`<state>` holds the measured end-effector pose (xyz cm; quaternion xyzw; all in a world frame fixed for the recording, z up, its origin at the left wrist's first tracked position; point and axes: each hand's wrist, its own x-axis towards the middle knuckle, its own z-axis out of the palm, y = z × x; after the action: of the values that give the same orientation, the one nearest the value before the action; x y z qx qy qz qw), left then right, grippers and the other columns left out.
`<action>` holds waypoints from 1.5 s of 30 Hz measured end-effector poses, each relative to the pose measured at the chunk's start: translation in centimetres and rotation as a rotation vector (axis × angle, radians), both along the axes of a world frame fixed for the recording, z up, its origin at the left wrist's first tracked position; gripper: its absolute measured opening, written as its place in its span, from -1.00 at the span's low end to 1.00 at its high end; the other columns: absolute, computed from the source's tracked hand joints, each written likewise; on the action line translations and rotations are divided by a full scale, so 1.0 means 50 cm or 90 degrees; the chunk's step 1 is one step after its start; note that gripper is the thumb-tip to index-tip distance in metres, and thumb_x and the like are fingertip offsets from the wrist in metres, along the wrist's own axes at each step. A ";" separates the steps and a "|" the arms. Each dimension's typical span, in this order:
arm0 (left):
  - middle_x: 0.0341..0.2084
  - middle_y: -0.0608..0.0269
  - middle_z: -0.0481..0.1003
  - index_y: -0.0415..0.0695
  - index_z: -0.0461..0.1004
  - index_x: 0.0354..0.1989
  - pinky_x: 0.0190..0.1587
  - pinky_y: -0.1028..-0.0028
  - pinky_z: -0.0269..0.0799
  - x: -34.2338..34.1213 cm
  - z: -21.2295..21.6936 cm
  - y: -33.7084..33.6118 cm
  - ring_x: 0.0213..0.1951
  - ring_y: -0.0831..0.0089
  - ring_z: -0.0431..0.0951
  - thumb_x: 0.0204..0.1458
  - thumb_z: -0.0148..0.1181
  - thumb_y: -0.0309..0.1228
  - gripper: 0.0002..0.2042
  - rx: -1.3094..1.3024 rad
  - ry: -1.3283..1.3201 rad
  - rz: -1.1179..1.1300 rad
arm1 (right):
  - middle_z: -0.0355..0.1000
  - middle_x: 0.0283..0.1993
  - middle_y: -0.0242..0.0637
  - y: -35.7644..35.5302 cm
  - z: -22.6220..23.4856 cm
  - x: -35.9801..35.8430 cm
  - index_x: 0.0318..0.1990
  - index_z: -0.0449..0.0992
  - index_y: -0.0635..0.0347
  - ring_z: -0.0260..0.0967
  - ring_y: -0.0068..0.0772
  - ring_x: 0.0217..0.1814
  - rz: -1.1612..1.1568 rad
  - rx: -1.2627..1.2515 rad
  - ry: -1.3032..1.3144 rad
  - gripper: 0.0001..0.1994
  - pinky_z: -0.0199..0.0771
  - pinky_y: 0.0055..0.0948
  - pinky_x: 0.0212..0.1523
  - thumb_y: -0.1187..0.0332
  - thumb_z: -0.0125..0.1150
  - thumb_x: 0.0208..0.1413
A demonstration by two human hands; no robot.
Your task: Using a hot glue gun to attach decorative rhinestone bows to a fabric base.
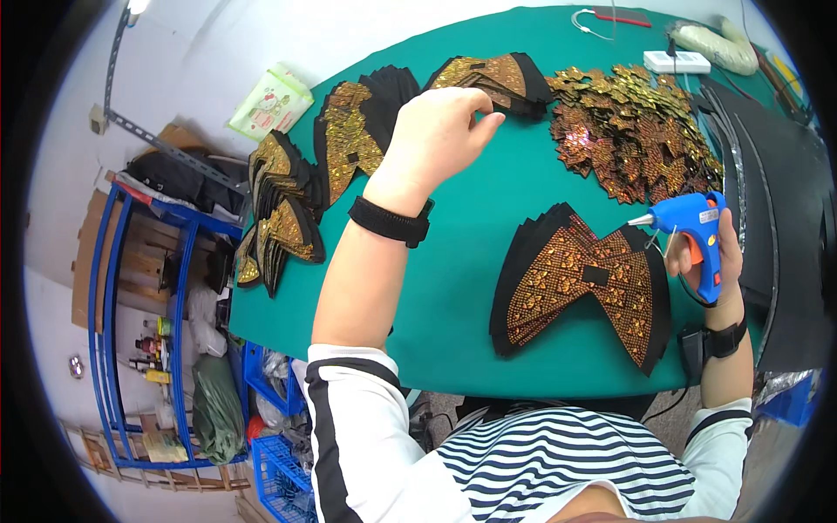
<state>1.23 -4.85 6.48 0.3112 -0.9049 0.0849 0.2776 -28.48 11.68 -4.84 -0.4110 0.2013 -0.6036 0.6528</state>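
Left hand (440,131) stretched far over the green table (471,227), fingers bent together and pinching the edge of a gold sequin piece on the far stack (497,80) — grasping it, not lifted clear. Black band on the left wrist. Right hand (717,257) near the right edge of the table, closed around the handle of a blue glue gun (693,228) with orange trigger, nozzle pointing left, just beside the near stack. Near stack of bow-shaped pieces (580,283) lying flat in front of the body, black cloth with orange-gold sequins and a small black square in the middle, between the two hands and touched by neither. More stacks of the same gold pieces (344,139) fanned along the left side of the table, well apart from the glue gun. Loose heap of sequin patches (636,131) at the far right, behind the glue gun. White power strip (689,61) at the far edge. Blue metal shelf (144,322) on the floor at the left — below table level
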 end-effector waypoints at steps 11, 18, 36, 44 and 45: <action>-0.50 0.09 0.48 -0.18 0.50 -0.45 -0.28 0.32 0.37 -0.241 -0.086 -0.138 -0.36 0.18 0.47 -0.12 0.05 -0.41 -0.86 0.129 -0.170 -0.143 | 0.43 -0.48 -0.06 -0.006 -0.013 -0.007 -0.13 0.32 0.44 0.41 -0.22 -0.43 0.123 0.055 -0.023 -0.33 0.39 -0.40 -0.29 -0.16 -0.27 0.08; -0.19 0.04 0.43 -0.10 0.38 -0.08 -0.07 0.31 0.31 -0.440 -0.116 -0.167 -0.13 0.12 0.40 -0.08 0.07 -0.21 -0.62 0.202 -0.214 -0.184 | 0.43 -0.44 -0.04 -0.012 -0.016 -0.014 -0.09 0.30 0.42 0.42 -0.25 -0.39 0.128 0.095 -0.078 -0.36 0.39 -0.41 -0.26 -0.13 -0.27 0.10; -0.56 0.17 0.45 -0.20 0.43 -0.36 -0.36 0.41 0.39 -0.333 -0.151 -0.097 -0.48 0.26 0.45 -0.20 0.20 -0.41 -0.79 0.214 -0.119 -0.206 | 0.41 -0.53 -0.08 0.007 0.010 0.001 -0.15 0.32 0.44 0.38 -0.24 -0.49 0.026 0.121 0.099 -0.28 0.38 -0.41 -0.38 -0.23 -0.21 0.01; -0.51 0.40 0.44 -0.21 0.42 -0.22 -0.44 0.66 0.34 -0.115 -0.030 -0.018 -0.47 0.64 0.43 -0.01 0.05 -0.44 -0.81 0.543 0.075 -0.112 | 0.39 -0.32 -0.13 0.040 0.037 0.008 -0.07 0.29 0.40 0.38 -0.39 -0.36 0.024 0.120 0.223 -0.41 0.35 -0.51 -0.29 -0.07 -0.11 0.07; -0.51 0.40 0.44 -0.20 0.41 -0.21 -0.43 0.66 0.34 -0.082 -0.021 -0.004 -0.47 0.65 0.44 0.00 0.04 -0.44 -0.81 0.550 0.047 -0.084 | 0.38 -0.30 -0.14 0.043 0.039 0.011 -0.05 0.28 0.39 0.37 -0.40 -0.37 0.036 0.108 0.242 -0.41 0.34 -0.51 -0.30 -0.07 -0.07 0.05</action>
<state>-2.86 -5.07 5.44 0.3431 -0.8648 -0.3305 0.1588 -27.91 13.85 -2.91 -0.4667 0.3596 -0.4775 0.6518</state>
